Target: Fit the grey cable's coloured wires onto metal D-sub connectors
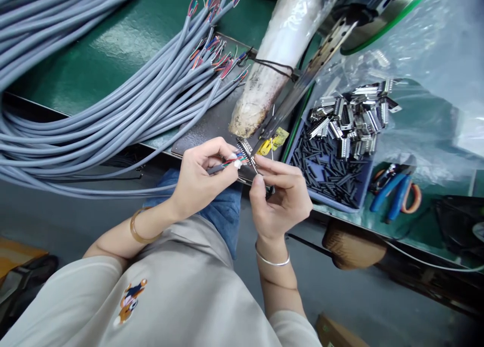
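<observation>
My left hand (204, 173) is closed on the stripped end of a grey cable (215, 169), its thumb and fingertips pinching the coloured wires (231, 161). Those wire ends lie against the pin side of a metal multi-pin connector (245, 148) on the dark plate. My right hand (278, 193) is closed in a pinch at the connector's right, with a thin silvery wire (254, 166) at its thumb and fingertips. A long metal rod (289, 102) slants down to the connector, and a yellow piece (274, 141) is beside its tip. The exact contact between wires and pins is too small to tell.
Several grey cables (151, 110) with stripped ends lie at the left. A wrapped white roll (270, 54) stands behind the connector. On the right are a blue tray (357, 200) of black sleeves, a heap of metal connectors (351, 115) and blue-handled pliers (393, 190).
</observation>
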Motion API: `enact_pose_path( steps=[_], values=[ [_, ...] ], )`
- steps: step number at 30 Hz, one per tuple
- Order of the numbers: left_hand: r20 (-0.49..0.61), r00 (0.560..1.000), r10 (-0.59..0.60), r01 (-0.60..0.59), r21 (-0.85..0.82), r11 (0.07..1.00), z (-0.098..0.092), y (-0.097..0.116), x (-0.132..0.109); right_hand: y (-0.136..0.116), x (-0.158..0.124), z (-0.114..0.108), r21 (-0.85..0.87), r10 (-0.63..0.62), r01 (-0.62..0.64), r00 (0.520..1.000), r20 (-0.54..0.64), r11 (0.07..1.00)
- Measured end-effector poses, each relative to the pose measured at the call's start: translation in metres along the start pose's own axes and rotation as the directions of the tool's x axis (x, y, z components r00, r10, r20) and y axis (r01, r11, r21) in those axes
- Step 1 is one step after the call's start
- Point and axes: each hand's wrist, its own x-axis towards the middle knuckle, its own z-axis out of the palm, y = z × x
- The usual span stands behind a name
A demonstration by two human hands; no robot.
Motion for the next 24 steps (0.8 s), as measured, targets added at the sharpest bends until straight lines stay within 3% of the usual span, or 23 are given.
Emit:
enact_pose_path(
  steps=[15, 21, 24],
  values=[
    [-0.007, 1.0, 0.024, -0.024, 0.01, 1.0, 0.0009, 0.0055, 0.0055, 0.0022, 0.0094, -0.0034, -0.022, -0.028, 0.028, 0.999, 0.025, 0.999],
    [0.096, 0.994, -0.058, 0.066, -0.082, 0.994, -0.0058, 0.0039, 0.0079, 0.0023, 0.0096, -0.0042, -0.027, 0.005, -0.004, 0.999, 0.047, 1.0],
    [0.096, 0.992, -0.082, 0.089, -0.081, 0.993, -0.0062, 0.0014, 0.0074, 0.0035, 0.008, -0.0035, -0.038, 0.0, 0.002, 0.999, 0.045, 0.999]
  ],
)
